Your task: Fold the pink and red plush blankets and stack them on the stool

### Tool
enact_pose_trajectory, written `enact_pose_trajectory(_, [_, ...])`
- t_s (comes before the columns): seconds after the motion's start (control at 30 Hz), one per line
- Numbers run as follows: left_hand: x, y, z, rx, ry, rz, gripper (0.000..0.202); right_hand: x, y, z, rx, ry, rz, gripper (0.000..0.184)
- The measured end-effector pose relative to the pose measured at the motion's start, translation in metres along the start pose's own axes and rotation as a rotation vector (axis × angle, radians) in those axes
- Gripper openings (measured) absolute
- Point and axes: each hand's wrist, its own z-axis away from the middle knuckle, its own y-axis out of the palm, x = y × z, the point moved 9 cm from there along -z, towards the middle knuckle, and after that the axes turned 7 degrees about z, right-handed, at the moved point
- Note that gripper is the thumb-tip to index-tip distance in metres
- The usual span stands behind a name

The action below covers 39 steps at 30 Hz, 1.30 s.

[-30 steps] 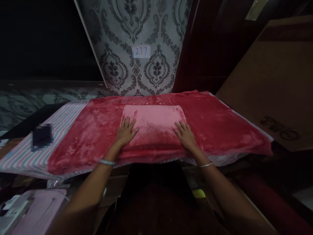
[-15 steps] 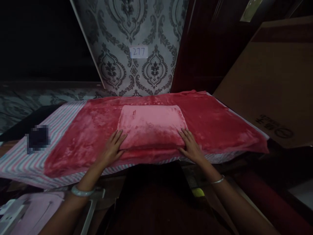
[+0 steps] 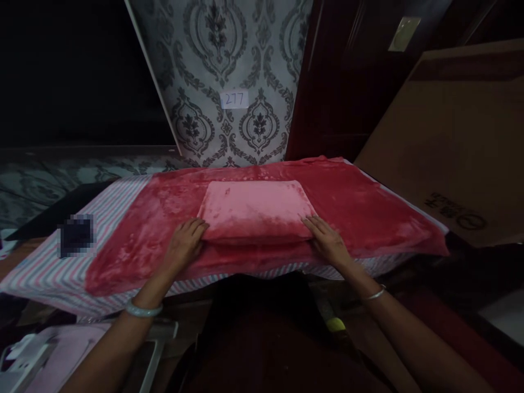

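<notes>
A folded pink plush cloth [image 3: 256,204] lies as a rectangular pad in the middle of a spread red plush blanket [image 3: 356,202]. At its near left corner is my left hand [image 3: 186,237], fingers close together and curled against the side edge, thumb hidden. My right hand [image 3: 327,239] grips the near right corner the same way, its fingertips on top and its thumb out of sight. Between the hands the pad's near edge stands slightly raised, with a dark shadow beneath it.
Under the blanket, a striped sheet [image 3: 118,196] covers the table. A blurred dark object [image 3: 76,236] sits at left. A cardboard box [image 3: 454,142] stands at right, a dark screen [image 3: 77,76] at back left. Patterned wallpaper bears a paper label [image 3: 234,99].
My fingers have drawn closer together at the pad's near corners, where they were spread flat before. The pad's near edge has lifted and moved slightly away from me. The camera view has shifted a little.
</notes>
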Motion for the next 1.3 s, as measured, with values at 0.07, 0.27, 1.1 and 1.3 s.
enact_pose_trajectory(0.07, [0.004,0.006,0.006,0.022,-0.008,0.011,0.047,0.001,0.002,0.006,0.005,0.005,-0.01,0.08])
enact_pose_trajectory(0.27, [-0.006,0.001,0.016,0.091,-0.029,0.015,0.059,0.011,-0.007,0.018,0.048,0.036,-0.038,0.06])
enact_pose_trajectory(1.1, [-0.106,0.069,-0.087,0.126,-0.073,0.051,0.061,0.092,0.024,-0.068,0.211,0.157,0.073,0.054])
enact_pose_trajectory(1.3, [-0.077,0.05,-0.072,0.151,-0.15,-0.008,0.066,0.076,0.02,-0.059,0.28,0.141,0.091,0.054])
